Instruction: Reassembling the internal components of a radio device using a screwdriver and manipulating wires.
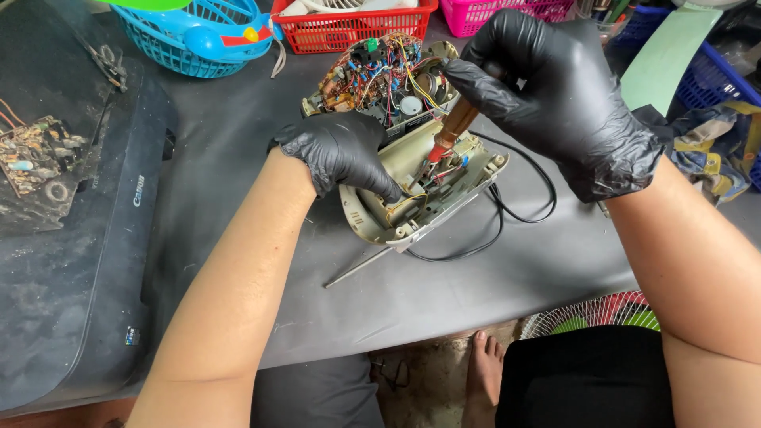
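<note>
Beige casing (372, 212) lies under left hand (342, 150), screwdriver (450, 131) in right hand (555, 95).

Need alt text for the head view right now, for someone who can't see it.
Two black-gloved hands work on an opened beige device shell on a grey table: the right hand holds a brown-handled screwdriver tip-down inside it, while the left hand steadies the shell. A wired circuit board lies behind.
</note>
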